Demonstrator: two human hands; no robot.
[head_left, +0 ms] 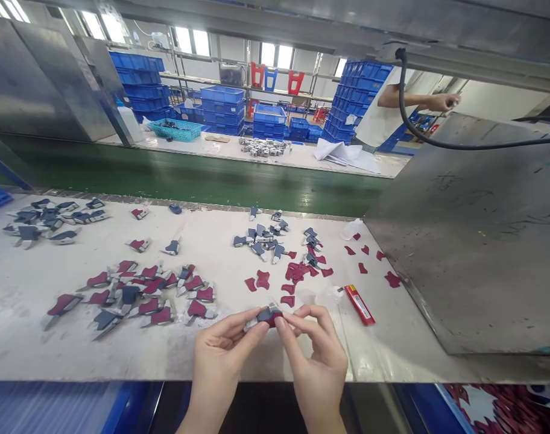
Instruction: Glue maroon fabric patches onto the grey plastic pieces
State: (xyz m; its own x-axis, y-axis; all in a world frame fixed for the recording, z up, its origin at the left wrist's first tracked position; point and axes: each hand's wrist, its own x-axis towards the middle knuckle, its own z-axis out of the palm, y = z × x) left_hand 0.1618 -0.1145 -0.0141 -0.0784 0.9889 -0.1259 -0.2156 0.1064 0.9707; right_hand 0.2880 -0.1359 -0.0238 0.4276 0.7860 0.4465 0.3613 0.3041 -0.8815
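Observation:
Just above the table's front edge, both hands pinch one small grey part with a dark blue-grey face and a maroon piece on it. My left hand grips its left end between thumb and fingers. The thumb of my right hand presses on the maroon piece at the right end, with the index finger behind. Fingers cover much of the part. Beyond my hands lie loose flat maroon pieces and a group of blue-grey parts. To the left is a heap of similar parts with maroon faces.
A red packet lies right of my hands. A metal panel bounds the table on the right. More blue-grey parts sit far left. Beyond the green strip are stacked blue crates and a person's arm.

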